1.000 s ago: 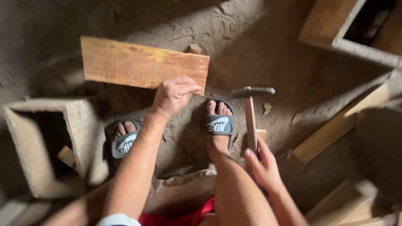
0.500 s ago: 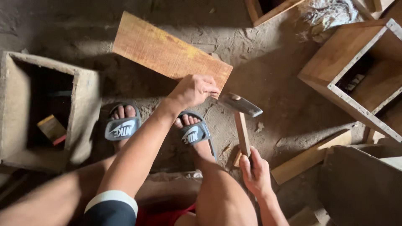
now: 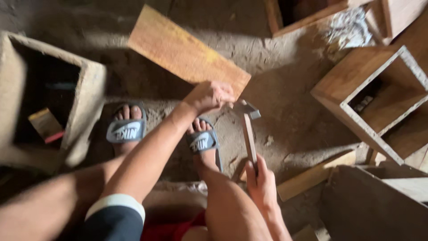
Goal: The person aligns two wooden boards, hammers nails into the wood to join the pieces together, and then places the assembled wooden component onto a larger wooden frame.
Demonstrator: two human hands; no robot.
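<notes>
- The left hand (image 3: 210, 96) is curled at the near edge of a flat wooden board (image 3: 187, 53) that lies on the dirt floor (image 3: 290, 116) — its fingers are bunched together as if pinching something small against the wood, but what they pinch is too small to make out.
- The right hand (image 3: 261, 183) grips the lower end of a hammer (image 3: 248, 134), fingers wrapped shut round the wooden handle; the metal head sits just beside the left hand, close to the board's edge and low over the floor.
- Judged from this, the work looks to be at its start: the hammer is brought up to the spot, yet no nail can be seen driven into the board, and the board is joined to nothing.
- What seems left is the hammering itself — and any fixing of the board to another piece.
- Both feet in grey sandals (image 3: 203, 140) rest just below the board.
- Open wooden boxes stand well apart, one at the left (image 3: 84, 102), one at the right (image 3: 379, 89); a loose wooden strip (image 3: 316, 174) lies near the right hand.
</notes>
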